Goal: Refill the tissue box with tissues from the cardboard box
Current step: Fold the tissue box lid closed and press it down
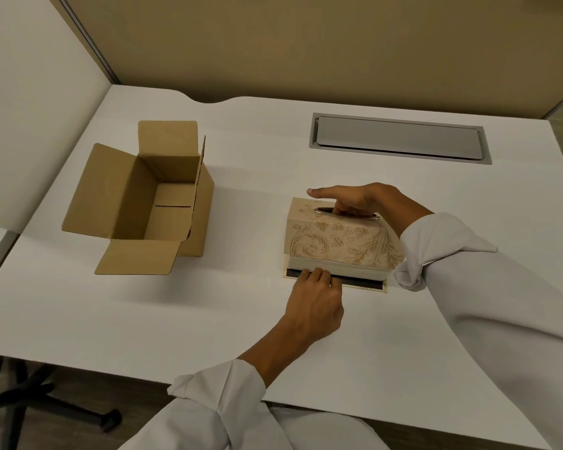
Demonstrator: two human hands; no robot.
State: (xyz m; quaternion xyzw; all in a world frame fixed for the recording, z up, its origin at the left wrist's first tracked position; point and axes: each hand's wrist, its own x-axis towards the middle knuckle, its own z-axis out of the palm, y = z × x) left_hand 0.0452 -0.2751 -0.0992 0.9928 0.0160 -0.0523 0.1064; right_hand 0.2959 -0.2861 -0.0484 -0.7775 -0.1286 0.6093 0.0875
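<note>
A beige tissue box cover (342,238) with a gold leaf pattern stands right of centre on the white desk (228,319). Under its near edge a white tissue stack (355,270) shows, resting on a dark base plate (368,284). My right hand (355,198) lies over the cover's top with fingers hooked into the oval slot. My left hand (316,300) presses its fingertips on the base plate at the stack's near edge. The brown cardboard box (150,203) stands open at the left, its inside showing only bare cardboard.
A grey cable hatch (400,138) is set into the desk at the back right. Beige partition walls (306,43) close the back and left. A black chair base (46,407) stands on the floor below the desk's near-left edge.
</note>
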